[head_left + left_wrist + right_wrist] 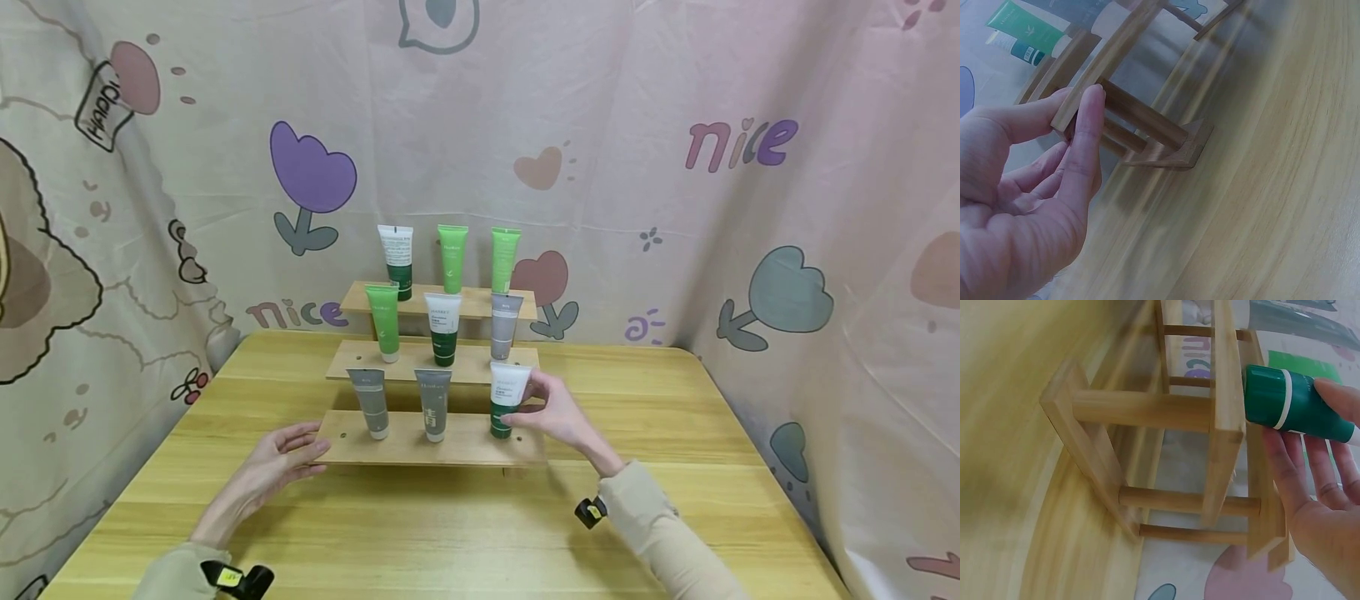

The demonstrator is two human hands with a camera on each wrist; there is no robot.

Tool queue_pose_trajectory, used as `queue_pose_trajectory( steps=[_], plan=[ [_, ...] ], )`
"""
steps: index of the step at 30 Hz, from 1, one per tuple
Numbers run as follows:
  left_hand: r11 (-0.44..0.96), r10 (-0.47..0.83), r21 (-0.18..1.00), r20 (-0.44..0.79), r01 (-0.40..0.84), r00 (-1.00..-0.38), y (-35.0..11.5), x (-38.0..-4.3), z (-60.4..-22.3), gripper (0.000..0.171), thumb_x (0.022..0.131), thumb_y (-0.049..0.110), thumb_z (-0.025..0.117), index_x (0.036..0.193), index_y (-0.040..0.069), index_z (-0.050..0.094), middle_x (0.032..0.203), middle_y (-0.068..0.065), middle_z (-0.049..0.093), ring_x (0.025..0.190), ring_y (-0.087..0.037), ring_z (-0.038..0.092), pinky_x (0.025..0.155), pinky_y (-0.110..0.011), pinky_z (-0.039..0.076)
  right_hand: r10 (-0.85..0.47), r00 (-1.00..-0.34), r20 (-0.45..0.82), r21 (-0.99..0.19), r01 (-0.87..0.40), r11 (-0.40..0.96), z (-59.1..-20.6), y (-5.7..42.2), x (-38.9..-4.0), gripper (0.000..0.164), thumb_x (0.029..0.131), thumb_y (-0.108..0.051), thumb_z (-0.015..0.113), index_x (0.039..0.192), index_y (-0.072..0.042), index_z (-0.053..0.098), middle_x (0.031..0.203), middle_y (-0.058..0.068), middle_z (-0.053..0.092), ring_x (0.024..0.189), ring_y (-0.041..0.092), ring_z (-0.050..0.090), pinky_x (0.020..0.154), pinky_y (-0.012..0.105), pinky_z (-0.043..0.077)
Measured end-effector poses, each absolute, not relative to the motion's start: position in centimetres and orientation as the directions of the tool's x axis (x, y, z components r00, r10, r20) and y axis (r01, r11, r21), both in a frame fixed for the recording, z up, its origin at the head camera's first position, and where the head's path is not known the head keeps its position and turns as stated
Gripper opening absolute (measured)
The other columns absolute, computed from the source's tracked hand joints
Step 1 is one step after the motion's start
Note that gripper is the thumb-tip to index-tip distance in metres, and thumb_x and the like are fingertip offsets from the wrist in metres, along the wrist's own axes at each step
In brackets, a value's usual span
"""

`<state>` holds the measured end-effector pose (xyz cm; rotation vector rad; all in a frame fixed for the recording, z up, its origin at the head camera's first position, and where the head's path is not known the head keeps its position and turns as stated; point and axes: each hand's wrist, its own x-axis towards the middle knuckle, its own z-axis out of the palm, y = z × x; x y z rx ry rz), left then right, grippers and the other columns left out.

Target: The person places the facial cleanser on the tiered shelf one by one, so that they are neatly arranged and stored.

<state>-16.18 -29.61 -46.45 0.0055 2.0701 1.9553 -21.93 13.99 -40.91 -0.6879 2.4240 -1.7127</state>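
A three-tier wooden display stand (352, 446) bears several squeeze tubes. At the left end of its lowest board, my left hand (279, 458) pinches the board's edge between thumb and finger, as the left wrist view shows close up. My right hand (555, 411) holds a white and dark green tube (509, 385) at the right end of the same board. The tube stands upright, its green cap (1263, 395) right at the board's surface. Two grey tubes (371, 402) stand to its left on that tier.
The middle tier carries a light green tube (385, 321), a white and green tube (443, 321) and a grey tube (504, 325). On the top tier are a white and green tube (397, 250) and two light green tubes (453, 258). A printed curtain (600, 125) hangs behind the wooden table (622, 392).
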Motion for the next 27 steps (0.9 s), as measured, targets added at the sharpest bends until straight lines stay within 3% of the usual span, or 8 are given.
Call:
queue_pose_trajectory(
  steps=[10, 21, 27],
  plan=[
    [0.087, 0.211, 0.977, -0.208, -0.194, -0.955, -29.7, -16.2, -46.3, 0.080, 0.102, 0.014, 0.060, 0.154, -0.016, 0.008, 0.144, -0.028, 0.031, 0.103, -0.003, 0.062, 0.096, -0.027, 0.063, -0.450, -0.870, 0.201, -0.920, -0.326, 0.219, -41.6, 13.5, -21.9, 0.051, 0.075, 0.001, 0.084, 0.120, 0.002, 0.061, 0.100, 0.013, 0.066, 0.093, 0.017, 0.066, 0.086, 0.029, 0.065],
    [0.071, 0.220, 0.980, -0.199, -0.187, -0.955, -29.7, -16.1, -46.5, 0.078, 0.102, 0.011, 0.058, 0.154, -0.017, 0.006, 0.152, -0.038, 0.017, 0.102, -0.002, 0.061, 0.094, -0.027, 0.063, -0.461, -0.852, 0.247, -0.904, -0.374, 0.206, -42.0, 13.4, -21.8, 0.046, 0.075, 0.002, 0.082, 0.115, 0.002, 0.060, 0.101, 0.010, 0.065, 0.092, 0.011, 0.066, 0.089, 0.033, 0.065],
    [0.065, 0.225, 0.979, -0.203, -0.193, -0.953, -29.7, -16.0, -46.4, 0.079, 0.103, 0.012, 0.058, 0.154, -0.016, 0.006, 0.154, -0.039, 0.014, 0.103, 0.000, 0.061, 0.094, -0.027, 0.063, -0.459, -0.856, 0.236, -0.907, -0.364, 0.212, -42.0, 13.4, -21.6, 0.048, 0.076, 0.001, 0.083, 0.119, 0.002, 0.060, 0.106, 0.017, 0.065, 0.093, 0.012, 0.065, 0.091, 0.032, 0.065]
  ],
)
